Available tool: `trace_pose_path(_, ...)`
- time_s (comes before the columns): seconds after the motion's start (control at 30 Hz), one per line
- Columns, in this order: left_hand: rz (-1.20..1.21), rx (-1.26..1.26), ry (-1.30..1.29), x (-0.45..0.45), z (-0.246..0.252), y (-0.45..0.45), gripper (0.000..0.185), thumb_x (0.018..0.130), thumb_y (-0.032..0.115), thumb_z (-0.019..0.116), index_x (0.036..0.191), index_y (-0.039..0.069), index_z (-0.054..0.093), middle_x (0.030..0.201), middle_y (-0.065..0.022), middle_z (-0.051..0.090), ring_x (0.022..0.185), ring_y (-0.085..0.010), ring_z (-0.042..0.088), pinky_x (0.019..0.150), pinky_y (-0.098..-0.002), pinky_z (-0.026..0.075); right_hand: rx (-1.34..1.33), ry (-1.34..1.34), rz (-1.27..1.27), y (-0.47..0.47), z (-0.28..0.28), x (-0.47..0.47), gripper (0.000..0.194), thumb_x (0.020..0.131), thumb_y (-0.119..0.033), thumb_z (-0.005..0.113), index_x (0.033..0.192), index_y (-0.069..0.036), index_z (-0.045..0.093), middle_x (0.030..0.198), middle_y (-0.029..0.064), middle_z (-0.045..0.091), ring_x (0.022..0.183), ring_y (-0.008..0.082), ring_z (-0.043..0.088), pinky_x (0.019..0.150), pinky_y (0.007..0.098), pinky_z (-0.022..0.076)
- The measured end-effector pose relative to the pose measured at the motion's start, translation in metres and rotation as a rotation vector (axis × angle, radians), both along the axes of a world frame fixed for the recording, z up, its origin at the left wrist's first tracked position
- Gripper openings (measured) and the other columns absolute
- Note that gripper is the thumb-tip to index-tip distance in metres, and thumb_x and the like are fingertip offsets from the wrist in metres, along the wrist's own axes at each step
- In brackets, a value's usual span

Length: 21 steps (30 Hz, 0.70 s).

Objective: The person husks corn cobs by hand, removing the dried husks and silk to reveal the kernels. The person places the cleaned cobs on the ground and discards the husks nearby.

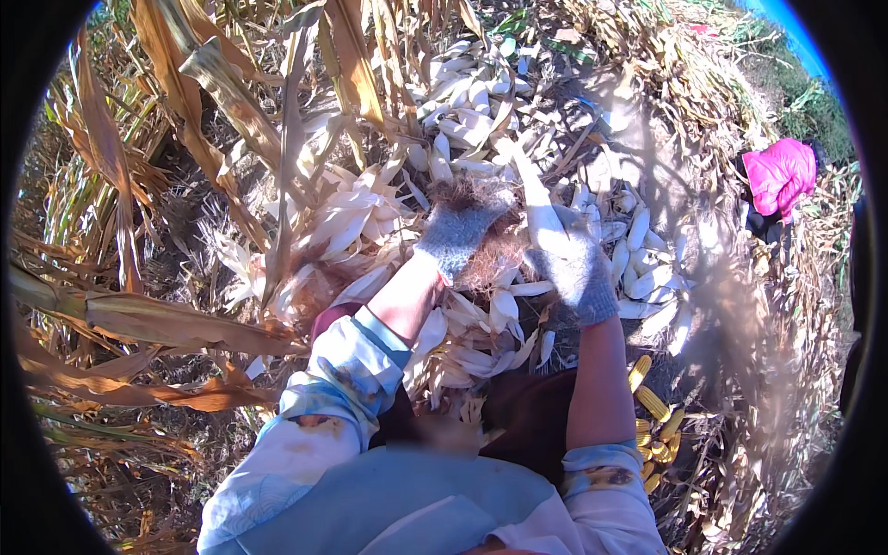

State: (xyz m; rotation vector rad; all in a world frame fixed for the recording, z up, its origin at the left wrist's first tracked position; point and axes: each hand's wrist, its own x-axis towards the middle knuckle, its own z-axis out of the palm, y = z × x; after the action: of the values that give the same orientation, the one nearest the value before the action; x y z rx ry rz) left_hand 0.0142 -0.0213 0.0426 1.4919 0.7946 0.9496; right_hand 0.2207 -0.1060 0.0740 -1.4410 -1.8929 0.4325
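My right hand [581, 274], in a grey knit glove, grips the lower end of a pale, husk-covered corn ear [538, 198] that points up and away from me. To its left is my left hand [458, 232], gloved the same way. Brown corn silk [496, 257] lies around my left hand; whether its hidden fingers hold any of it is unclear. Loose, peeled husks [479, 347] lie below and between my hands. Beyond them spreads a pile of ears in pale husks [472, 104], and more such ears [645, 270] lie to the right.
Bare yellow corn cobs [652, 416] with kernels lie beside my right forearm. Dry standing corn stalks [236, 104] lean in from the left, some close to my left arm. A person in a pink jacket [780, 177] is bent over at the far right, among dry stalks.
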Motion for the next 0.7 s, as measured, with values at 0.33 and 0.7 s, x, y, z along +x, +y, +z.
trace_pose_path(0.33,0.157,-0.014,-0.194,0.005,0.007,0.001,0.019,0.093,0.008,0.063,0.111,0.002,0.065,0.107,-0.0080,0.070,0.097,-0.0175,0.065,0.085,-0.0330,0.053,0.229,-0.397,-0.071,0.007,0.013,-0.026,0.056,0.078,-0.022,0.076,0.128,-0.007,0.059,0.115,0.0180,0.062,0.106,0.0373,0.061,0.093,0.0465,0.0506)
trace_pose_path(0.7,0.116,0.145,0.254,0.001,-0.004,-0.001,0.024,0.099,0.023,0.053,0.109,0.005,0.065,0.110,-0.0085,0.068,0.108,-0.0248,0.061,0.100,-0.0382,0.042,0.145,-0.135,0.013,-0.007,-0.007,-0.033,0.057,0.088,-0.019,0.070,0.140,-0.005,0.053,0.133,0.0205,0.057,0.120,0.0401,0.056,0.102,0.0458,0.0452)
